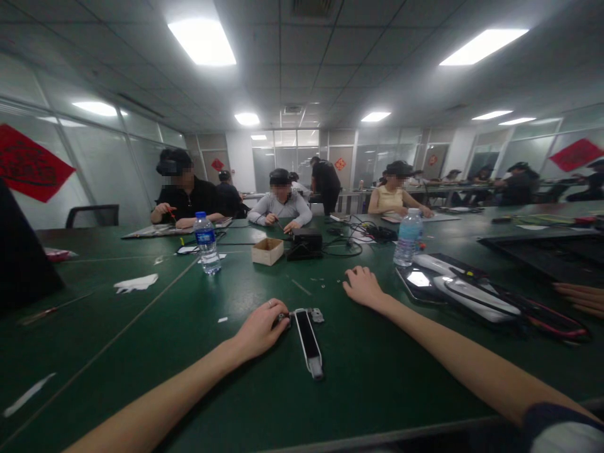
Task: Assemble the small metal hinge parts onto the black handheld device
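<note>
The T-shaped part lies on the worktop right of the nearer, curled left hand, stem toward the near edge; the right hand bends farther off, and I cannot tell whether either pinches.

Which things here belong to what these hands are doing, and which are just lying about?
Likely part of the job:
dark strip with pale edging, by the left hand
small bits near the right hand

Apparently just lying about:
bottle at picture left
crumpled white cloth
</note>
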`<action>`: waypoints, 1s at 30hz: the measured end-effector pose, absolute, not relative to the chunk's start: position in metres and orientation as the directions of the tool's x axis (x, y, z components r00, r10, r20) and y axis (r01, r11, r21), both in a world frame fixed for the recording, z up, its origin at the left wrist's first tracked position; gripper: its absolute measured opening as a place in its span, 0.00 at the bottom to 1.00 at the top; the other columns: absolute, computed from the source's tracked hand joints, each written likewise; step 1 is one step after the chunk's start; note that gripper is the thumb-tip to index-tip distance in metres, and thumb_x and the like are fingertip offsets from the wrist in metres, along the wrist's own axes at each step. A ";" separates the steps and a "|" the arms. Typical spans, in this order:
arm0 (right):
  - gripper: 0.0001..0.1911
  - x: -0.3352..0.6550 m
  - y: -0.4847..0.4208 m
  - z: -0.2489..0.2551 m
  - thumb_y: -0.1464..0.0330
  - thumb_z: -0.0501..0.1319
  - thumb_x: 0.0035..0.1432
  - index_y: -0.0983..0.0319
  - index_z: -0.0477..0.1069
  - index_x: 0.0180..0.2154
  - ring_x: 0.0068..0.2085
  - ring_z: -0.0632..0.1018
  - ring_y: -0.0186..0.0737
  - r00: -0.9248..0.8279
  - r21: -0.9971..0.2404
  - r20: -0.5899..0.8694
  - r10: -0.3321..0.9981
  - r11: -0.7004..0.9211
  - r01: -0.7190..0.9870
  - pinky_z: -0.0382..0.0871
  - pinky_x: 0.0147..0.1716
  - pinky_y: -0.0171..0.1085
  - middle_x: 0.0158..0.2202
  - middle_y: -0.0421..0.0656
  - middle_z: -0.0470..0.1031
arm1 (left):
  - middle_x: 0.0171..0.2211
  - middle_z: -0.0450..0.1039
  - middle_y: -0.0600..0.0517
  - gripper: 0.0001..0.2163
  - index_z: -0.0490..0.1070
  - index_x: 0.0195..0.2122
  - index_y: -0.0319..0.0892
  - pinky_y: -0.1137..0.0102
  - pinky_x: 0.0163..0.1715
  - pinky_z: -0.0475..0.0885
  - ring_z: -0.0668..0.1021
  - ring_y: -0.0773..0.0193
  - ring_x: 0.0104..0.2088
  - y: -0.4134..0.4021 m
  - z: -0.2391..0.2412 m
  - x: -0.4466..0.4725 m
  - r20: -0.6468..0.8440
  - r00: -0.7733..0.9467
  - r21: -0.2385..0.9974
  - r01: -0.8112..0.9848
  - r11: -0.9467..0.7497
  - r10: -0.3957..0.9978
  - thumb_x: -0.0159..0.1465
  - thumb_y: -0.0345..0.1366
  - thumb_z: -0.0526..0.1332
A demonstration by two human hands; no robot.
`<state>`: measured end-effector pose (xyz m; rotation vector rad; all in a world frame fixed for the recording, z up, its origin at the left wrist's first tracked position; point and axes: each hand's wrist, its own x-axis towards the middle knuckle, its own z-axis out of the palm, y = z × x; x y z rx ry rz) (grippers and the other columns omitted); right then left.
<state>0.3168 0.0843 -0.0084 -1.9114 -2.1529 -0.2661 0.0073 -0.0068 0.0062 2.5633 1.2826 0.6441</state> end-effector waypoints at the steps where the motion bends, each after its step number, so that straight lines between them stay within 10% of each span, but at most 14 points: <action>1: 0.17 0.322 0.086 -0.007 0.63 0.53 0.65 0.65 0.73 0.48 0.50 0.69 0.54 -0.107 -0.029 0.283 0.953 0.120 0.992 0.63 0.45 0.45 0.49 0.56 0.71 | 0.45 0.72 0.47 0.07 0.72 0.42 0.42 0.64 0.46 0.72 0.75 0.59 0.43 -0.008 0.007 0.008 0.288 0.527 0.367 0.711 -0.601 0.800 0.67 0.34 0.56; 18: 0.12 0.300 0.067 0.011 0.69 0.49 0.67 0.65 0.69 0.38 0.38 0.73 0.40 -0.240 -0.103 0.327 0.914 0.288 0.952 0.62 0.37 0.35 0.37 0.49 0.74 | 0.46 0.71 0.47 0.08 0.71 0.43 0.42 0.64 0.45 0.72 0.75 0.58 0.44 -0.012 0.012 0.007 0.259 0.534 0.362 0.719 -0.593 0.805 0.68 0.36 0.55; 30: 0.09 0.260 0.028 0.008 0.69 0.51 0.68 0.64 0.68 0.40 0.36 0.73 0.39 -0.713 -0.278 0.326 0.621 0.784 0.555 0.68 0.38 0.37 0.37 0.46 0.73 | 0.44 0.72 0.47 0.07 0.70 0.42 0.42 0.63 0.47 0.71 0.74 0.58 0.44 -0.011 0.010 0.009 0.283 0.544 0.331 0.718 -0.613 0.790 0.67 0.35 0.54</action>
